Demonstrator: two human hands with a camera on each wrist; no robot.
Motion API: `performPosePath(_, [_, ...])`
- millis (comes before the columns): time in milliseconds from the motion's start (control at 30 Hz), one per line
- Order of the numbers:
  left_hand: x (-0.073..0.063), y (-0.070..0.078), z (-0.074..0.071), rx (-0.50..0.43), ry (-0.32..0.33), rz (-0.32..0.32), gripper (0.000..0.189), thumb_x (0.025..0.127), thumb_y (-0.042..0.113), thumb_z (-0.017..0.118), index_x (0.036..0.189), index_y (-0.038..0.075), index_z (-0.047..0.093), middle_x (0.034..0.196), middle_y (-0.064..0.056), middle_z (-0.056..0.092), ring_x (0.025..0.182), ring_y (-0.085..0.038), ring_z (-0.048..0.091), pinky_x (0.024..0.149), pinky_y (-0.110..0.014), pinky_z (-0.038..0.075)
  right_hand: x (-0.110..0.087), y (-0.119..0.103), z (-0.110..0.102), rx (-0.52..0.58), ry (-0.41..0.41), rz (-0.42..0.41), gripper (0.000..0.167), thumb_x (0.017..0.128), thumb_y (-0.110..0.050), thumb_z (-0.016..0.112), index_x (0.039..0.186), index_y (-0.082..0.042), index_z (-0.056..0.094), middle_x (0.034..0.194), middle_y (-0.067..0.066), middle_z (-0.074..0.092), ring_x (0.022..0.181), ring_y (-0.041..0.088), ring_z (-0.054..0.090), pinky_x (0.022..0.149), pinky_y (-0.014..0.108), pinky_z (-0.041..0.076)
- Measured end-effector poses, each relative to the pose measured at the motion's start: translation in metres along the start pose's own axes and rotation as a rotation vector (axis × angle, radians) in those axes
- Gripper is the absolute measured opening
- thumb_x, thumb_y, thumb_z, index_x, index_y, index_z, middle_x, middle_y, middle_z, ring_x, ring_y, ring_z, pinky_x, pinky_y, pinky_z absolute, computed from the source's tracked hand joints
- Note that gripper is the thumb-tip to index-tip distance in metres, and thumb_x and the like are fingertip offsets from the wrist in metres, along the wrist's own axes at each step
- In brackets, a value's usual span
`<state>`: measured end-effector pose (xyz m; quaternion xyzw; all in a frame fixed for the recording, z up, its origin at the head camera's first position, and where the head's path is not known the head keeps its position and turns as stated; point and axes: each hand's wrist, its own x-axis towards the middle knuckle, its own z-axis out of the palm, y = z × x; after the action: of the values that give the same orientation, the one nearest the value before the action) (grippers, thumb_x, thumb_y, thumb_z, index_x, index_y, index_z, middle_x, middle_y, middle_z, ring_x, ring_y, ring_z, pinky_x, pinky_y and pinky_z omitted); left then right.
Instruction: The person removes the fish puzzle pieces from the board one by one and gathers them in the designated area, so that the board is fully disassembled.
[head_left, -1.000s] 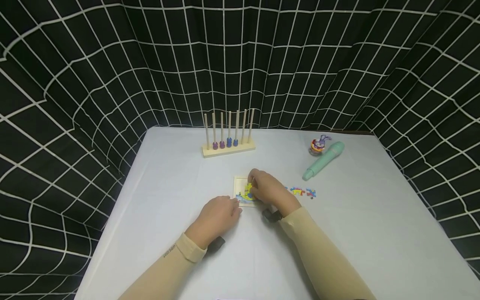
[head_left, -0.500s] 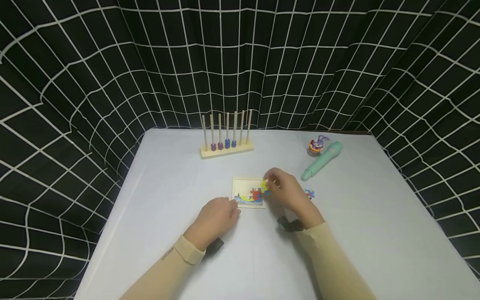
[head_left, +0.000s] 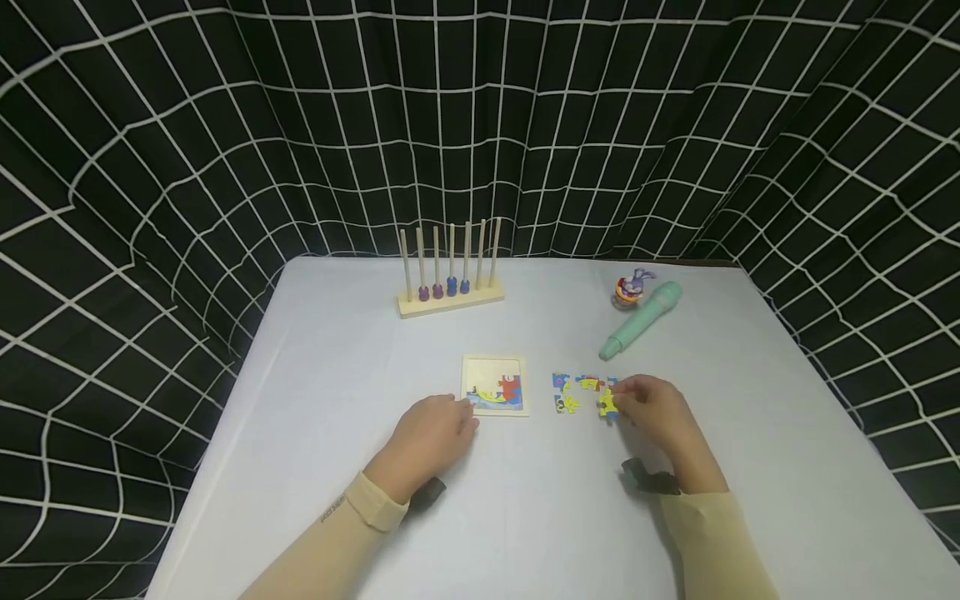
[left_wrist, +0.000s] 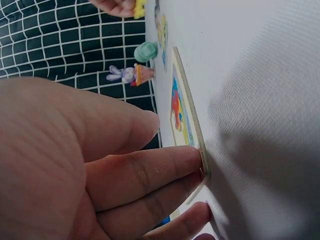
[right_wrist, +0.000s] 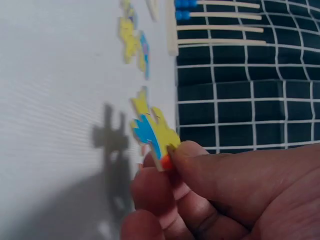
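A square wooden puzzle tray (head_left: 493,359) lies mid-table, with red, yellow and blue pieces fitted along its bottom and lower right. My left hand (head_left: 431,433) rests at its lower left corner; in the left wrist view, straight fingers (left_wrist: 170,162) touch the tray's edge. To the right, my right hand (head_left: 660,415) pinches a yellow and blue puzzle piece (right_wrist: 155,127) between thumb and fingers, slightly above the table. Several loose puzzle pieces (head_left: 589,382) lie between tray and right hand; part of one is hidden behind the held piece.
Behind the tray stands a wooden bead rack (head_left: 450,304) with upright pegs and a few purple and blue beads. A green toy microphone (head_left: 641,320) and a small purple rabbit figure (head_left: 630,287) lie at the back right. A black gridded curtain (head_left: 465,125) surrounds the white table.
My right hand has moved right from over the tray, carrying the yellow and blue puzzle piece out to the loose pieces. The left hand has stayed at the tray's corner.
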<state>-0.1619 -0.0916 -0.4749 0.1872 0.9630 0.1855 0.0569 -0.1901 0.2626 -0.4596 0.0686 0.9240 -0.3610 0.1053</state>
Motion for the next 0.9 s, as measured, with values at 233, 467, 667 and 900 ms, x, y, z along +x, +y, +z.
performPosePath(233, [0.000,0.000,-0.001,-0.002,0.013,0.003,0.036,0.108,0.026,0.066,0.133,0.003,0.077,0.134,-0.011,0.078,0.134,-0.033,0.070,0.116,-0.050,0.055,0.003,0.003,0.011,-0.010,-0.012,-0.014,0.022,0.106,-0.017,0.068,0.121,-0.001,0.074,0.115,0.017,0.075,0.101,0.029,0.065,0.080,0.032,0.053])
performPosePath(467, [0.001,0.000,0.001,-0.012,0.007,0.004,0.036,0.108,0.025,0.066,0.133,0.002,0.077,0.135,-0.010,0.078,0.135,-0.033,0.069,0.117,-0.050,0.054,0.006,-0.001,0.018,-0.016,-0.011,0.007,0.018,0.105,-0.016,0.070,0.118,-0.004,0.073,0.114,0.016,0.074,0.099,0.029,0.063,0.080,0.034,0.053])
performPosePath(667, [0.002,-0.001,0.004,-0.020,-0.003,-0.005,0.036,0.109,0.026,0.064,0.134,0.003,0.077,0.137,-0.007,0.077,0.138,-0.032,0.067,0.120,-0.050,0.051,0.006,-0.005,0.021,-0.017,0.018,0.029,0.017,0.105,-0.017,0.070,0.115,-0.003,0.072,0.112,0.015,0.073,0.098,0.028,0.063,0.078,0.034,0.052])
performPosePath(900, [0.002,0.000,0.002,-0.019,-0.002,-0.009,0.036,0.109,0.027,0.064,0.133,0.003,0.078,0.136,-0.007,0.077,0.138,-0.032,0.068,0.119,-0.050,0.052,0.005,-0.004,0.025,-0.022,0.031,0.043,0.015,0.105,-0.018,0.069,0.114,-0.005,0.071,0.115,0.016,0.072,0.101,0.031,0.063,0.083,0.039,0.054])
